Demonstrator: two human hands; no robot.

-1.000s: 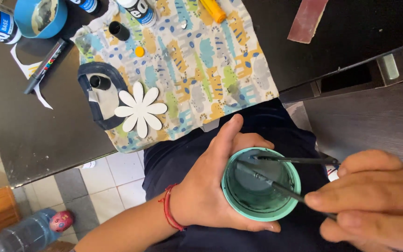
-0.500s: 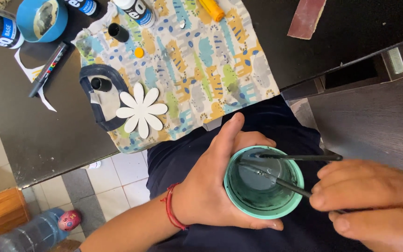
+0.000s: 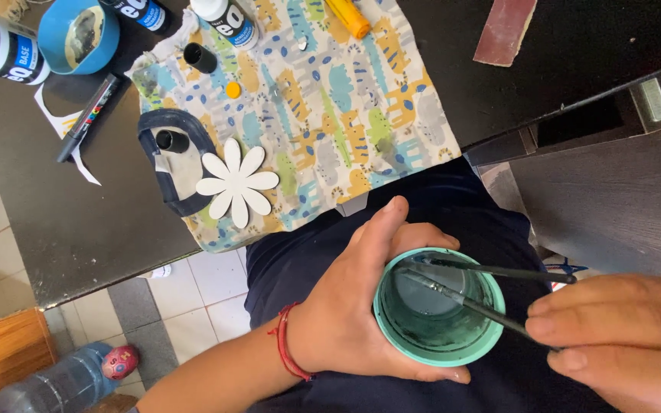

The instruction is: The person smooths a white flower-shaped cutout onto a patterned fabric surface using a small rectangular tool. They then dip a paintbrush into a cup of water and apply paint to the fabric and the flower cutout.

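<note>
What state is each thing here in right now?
Teal cup: upright, open, gripped by left hand.
Two brushes: tips inside cup, pinched by right hand.
Blue cup: open, on table.
Black marker: capped, lying flat.
White flower: flat on cloth.

Looks like a home craft corner, not a pro studio: dark table w/ an animal-print cloth as a work mat, paint bottles, a marker, a white cut-out flower. Tiled floor below, plastic bottle on it.
</note>
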